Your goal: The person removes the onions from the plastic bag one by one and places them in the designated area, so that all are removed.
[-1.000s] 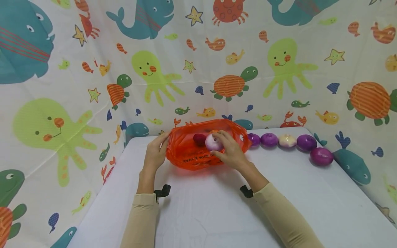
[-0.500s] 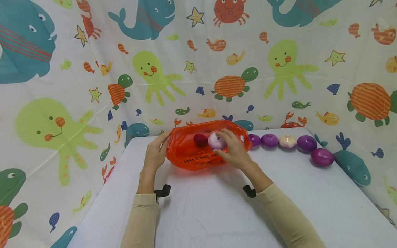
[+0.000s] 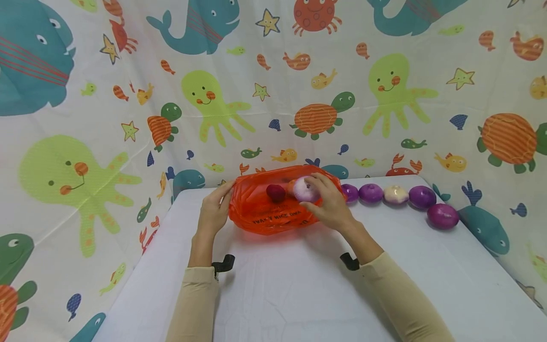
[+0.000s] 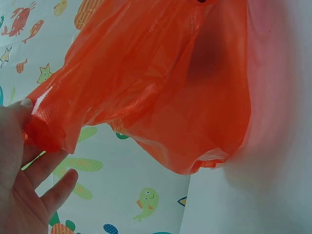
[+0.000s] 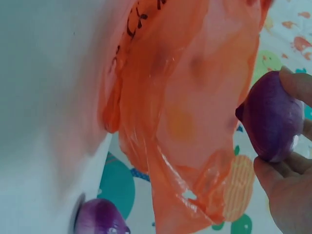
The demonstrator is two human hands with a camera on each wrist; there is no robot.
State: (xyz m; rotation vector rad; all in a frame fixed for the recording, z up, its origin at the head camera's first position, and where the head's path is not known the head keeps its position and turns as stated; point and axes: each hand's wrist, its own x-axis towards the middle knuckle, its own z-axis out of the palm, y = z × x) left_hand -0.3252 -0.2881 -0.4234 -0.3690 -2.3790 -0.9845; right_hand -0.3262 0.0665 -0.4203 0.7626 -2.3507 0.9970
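Note:
An orange-red plastic bag [image 3: 252,204] with black lettering lies mouth up on the white table. At its left rim, my left hand [image 3: 215,209] pinches the plastic between thumb and fingers. The left wrist view shows this grip on the bag's edge [image 4: 53,117]. With thumb and fingertips my right hand [image 3: 326,204] grips a purple onion [image 5: 273,117], whose pale end [image 3: 305,191] faces up over the right part of the bag opening. Inside the bag show a dark red round thing [image 3: 276,193] and part of an orange one [image 3: 291,187], half hidden behind the onion.
Right of the bag, several purple onions [image 3: 371,194] and one whitish onion [image 3: 396,194] stand in a row along the table's back edge. The nearest, a reddish-purple one [image 3: 443,216], is at the row's right end. A sea-animal cloth [image 3: 273,95] hangs behind the table [image 3: 265,294].
My right hand has moved a little to the right over the bag, carrying the onion with it. More of the orange thing now shows inside. The left hand stays at the rim.

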